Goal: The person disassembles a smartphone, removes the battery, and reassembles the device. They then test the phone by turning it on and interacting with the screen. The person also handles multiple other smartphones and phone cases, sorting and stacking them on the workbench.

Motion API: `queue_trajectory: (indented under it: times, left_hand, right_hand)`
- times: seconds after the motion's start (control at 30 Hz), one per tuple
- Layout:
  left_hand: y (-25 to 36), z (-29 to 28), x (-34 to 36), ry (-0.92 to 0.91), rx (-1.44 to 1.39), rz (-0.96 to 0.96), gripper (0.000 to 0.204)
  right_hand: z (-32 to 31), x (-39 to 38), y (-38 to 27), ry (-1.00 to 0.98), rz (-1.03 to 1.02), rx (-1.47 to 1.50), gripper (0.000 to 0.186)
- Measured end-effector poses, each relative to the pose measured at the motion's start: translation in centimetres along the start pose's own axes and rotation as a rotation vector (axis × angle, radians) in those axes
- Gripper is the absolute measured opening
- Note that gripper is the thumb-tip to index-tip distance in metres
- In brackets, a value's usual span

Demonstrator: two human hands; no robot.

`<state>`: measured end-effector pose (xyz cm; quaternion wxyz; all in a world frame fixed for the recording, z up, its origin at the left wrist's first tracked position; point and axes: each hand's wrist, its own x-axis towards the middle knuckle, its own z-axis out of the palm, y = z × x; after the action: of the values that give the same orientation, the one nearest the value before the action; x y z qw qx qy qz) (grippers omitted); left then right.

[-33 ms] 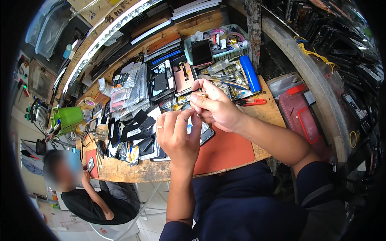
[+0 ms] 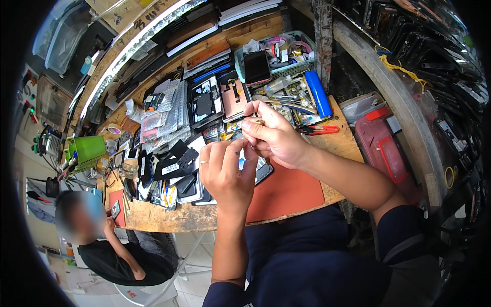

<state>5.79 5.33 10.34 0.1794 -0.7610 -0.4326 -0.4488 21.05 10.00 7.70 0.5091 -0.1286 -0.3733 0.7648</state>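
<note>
My right hand [image 2: 273, 133] is raised over the bench, thumb and forefinger pinched on a small brass-coloured piece [image 2: 259, 122] too tiny to make out fully. My left hand [image 2: 225, 171], with a ring, has curled fingers meeting just below the right one's fingertips; whatever it pinches is hidden. Beneath them lie a phone [image 2: 263, 174], partly covered, and a reddish-brown mat [image 2: 291, 194]. Behind are an opened pink phone housing [image 2: 234, 102], a black housing [image 2: 204, 100] and a heap of small tools and parts [image 2: 286, 97].
Phone parts [image 2: 169, 169] and bubble bags [image 2: 163, 117] crowd the wooden bench [image 2: 163, 217]. A teal basket [image 2: 307, 43], blue cylinder [image 2: 318, 94], red-handled tool [image 2: 322, 129] and green bin [image 2: 87, 146] surround them. A co-worker [image 2: 123, 258] sits at left holding a phone. Stacked devices fill the right side.
</note>
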Motion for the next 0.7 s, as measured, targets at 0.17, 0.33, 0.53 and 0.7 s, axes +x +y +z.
queue_trajectory:
  times: [0.17,0.33,0.53,0.7]
  left_hand:
    - [-0.3,0.1,0.0,-0.05,-0.02,-0.037,0.023]
    - [-0.3,0.2,-0.5,-0.055,-0.131,-0.125,0.022]
    - [0.7,0.4,-1.2,-0.113,-0.371,-0.141,0.018]
    - [1.6,0.0,-2.9,-0.149,-0.446,-0.223,0.019]
  right_hand:
    - [0.2,0.3,0.1,0.021,-0.006,-0.03,0.026]
    - [0.3,0.2,0.2,0.008,-0.013,-0.049,0.027]
    - [0.4,0.5,0.5,0.043,-0.04,-0.093,0.027]
    - [-0.1,0.4,-0.3,-0.089,0.032,0.065,0.021]
